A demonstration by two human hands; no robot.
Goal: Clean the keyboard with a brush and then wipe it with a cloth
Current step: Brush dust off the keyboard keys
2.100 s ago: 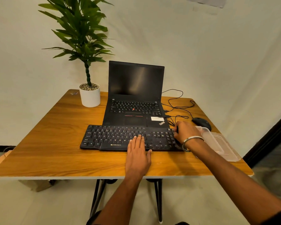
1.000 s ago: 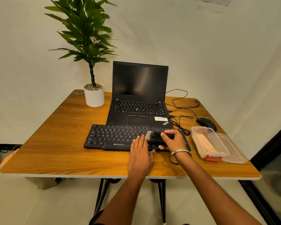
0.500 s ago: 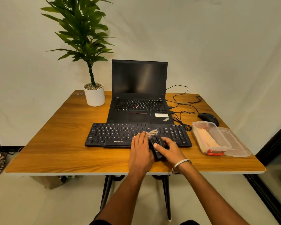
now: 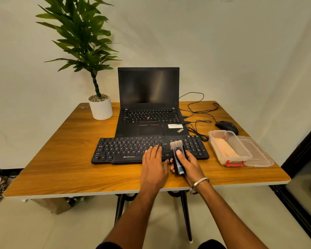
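Two hands working at the desk's [image 4: 61, 169] front edge: right hand [image 4: 188, 162] gripping the brush [image 4: 177, 155], bristles over the keyboard [image 4: 126, 150]; left hand [image 4: 153, 164] resting flat, fingers straight, steadying it. Brushing step starting; next calls for sweeping along key rows.

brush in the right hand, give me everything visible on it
The brush is a short black block-shaped handle, plastic by its look, with a tuft of pale tan bristles at its far end. The right hand grips it, thumb pressed on an oval recess on top, fingers wrapped underneath. It points away from the person, bristles over the black keyboard between the main keys and the number pad; whether they touch the keys cannot be told.
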